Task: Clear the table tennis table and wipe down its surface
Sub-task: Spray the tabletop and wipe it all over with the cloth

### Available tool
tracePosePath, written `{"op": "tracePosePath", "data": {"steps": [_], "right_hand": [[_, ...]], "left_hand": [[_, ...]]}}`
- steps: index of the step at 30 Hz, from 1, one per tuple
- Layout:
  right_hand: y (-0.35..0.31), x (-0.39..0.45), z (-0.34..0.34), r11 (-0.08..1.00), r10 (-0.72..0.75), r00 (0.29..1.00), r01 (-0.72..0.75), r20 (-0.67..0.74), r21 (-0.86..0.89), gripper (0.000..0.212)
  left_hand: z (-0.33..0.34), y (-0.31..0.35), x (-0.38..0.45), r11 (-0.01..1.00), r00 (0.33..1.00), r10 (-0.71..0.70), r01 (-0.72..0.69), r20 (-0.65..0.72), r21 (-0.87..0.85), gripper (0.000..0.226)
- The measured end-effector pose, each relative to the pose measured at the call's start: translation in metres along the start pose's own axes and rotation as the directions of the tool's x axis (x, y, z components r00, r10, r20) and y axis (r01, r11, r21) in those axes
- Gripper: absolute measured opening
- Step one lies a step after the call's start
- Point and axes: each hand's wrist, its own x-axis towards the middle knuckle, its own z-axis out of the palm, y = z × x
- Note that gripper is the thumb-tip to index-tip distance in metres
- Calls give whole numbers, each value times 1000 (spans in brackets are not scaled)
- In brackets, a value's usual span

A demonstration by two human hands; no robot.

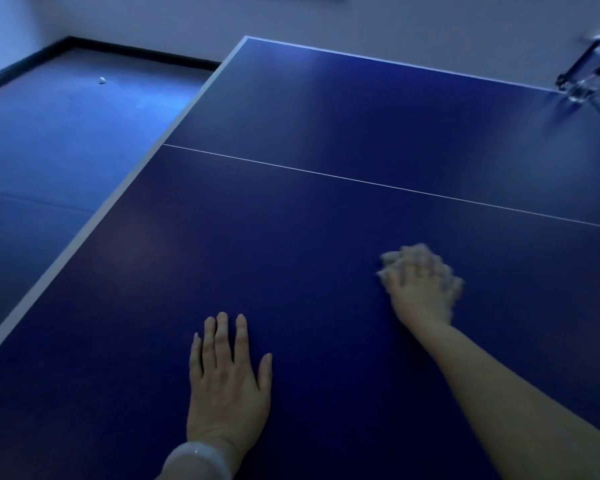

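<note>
The blue table tennis table [291, 109] fills most of the head view, with a thin white centre line running across it. My left hand [227, 379] lies flat on the near part of the surface, fingers straight and spread. My right hand [421, 289] is further out to the right, pressing a small pale cloth [388, 263] onto the table; the cloth shows past the fingertips and is blurred. I cannot tell how much of the cloth lies under the hand.
The net clamp and post [579, 77] stand at the far right edge of the table. A small white ball [102, 80] lies on the blue floor at the far left, near the dark skirting. The table's pale left edge [94, 220] runs diagonally.
</note>
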Motion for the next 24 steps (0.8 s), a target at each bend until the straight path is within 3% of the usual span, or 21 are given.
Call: {"op": "tracePosePath", "data": {"steps": [2, 4, 6, 8, 10, 11, 13, 15, 16, 18, 22, 24], "right_hand": [[11, -10, -2, 973, 229, 973, -229, 9, 33, 63], [-16, -36, 10, 980, 200, 980, -200, -26, -2, 63], [-56, -74, 28, 996, -83, 995, 81, -57, -42, 61], [-76, -115, 40, 911, -406, 914, 405, 2, -80, 60], [-58, -129, 38, 859, -502, 863, 505, 57, -85, 59], [-37, -131, 36, 887, -450, 891, 453, 56, -90, 58], [8, -137, 30, 980, -189, 982, 188, -16, -63, 56], [37, -152, 23, 994, 87, 994, -82, -64, 75, 53], [38, -163, 21, 981, 145, 986, -132, -80, 144, 51], [24, -187, 25, 966, 125, 988, -101, -90, 237, 50], [4, -224, 25, 885, -141, 990, 128, -5, 447, 35], [10, -236, 24, 870, -252, 965, 196, 67, 453, 36]], "left_hand": [[1, 0, 0, 1000, 1000, 4, -4, -5, 12, 79], [3, 0, 1, 1000, 1000, 9, -8, -11, 27, 78], [2, 0, 0, 999, 1000, 2, -1, -17, 32, 77], [0, 1, 0, 999, 1000, 2, -1, -28, 49, 74], [0, 0, 0, 998, 1000, 11, -10, -24, 60, 73], [1, 0, 0, 998, 1000, 15, -14, -18, 60, 73], [1, -1, 0, 998, 1000, 22, -21, -18, 54, 73], [2, -2, 0, 998, 999, 29, -28, -18, 49, 73], [2, -2, 0, 999, 999, 27, -26, -20, 43, 72], [2, -2, -1, 999, 999, 27, -26, -22, 30, 71], [2, -4, 0, 999, 999, 32, -31, -16, 17, 71], [2, -5, -1, 999, 999, 37, -37, -14, 1, 70]]}}
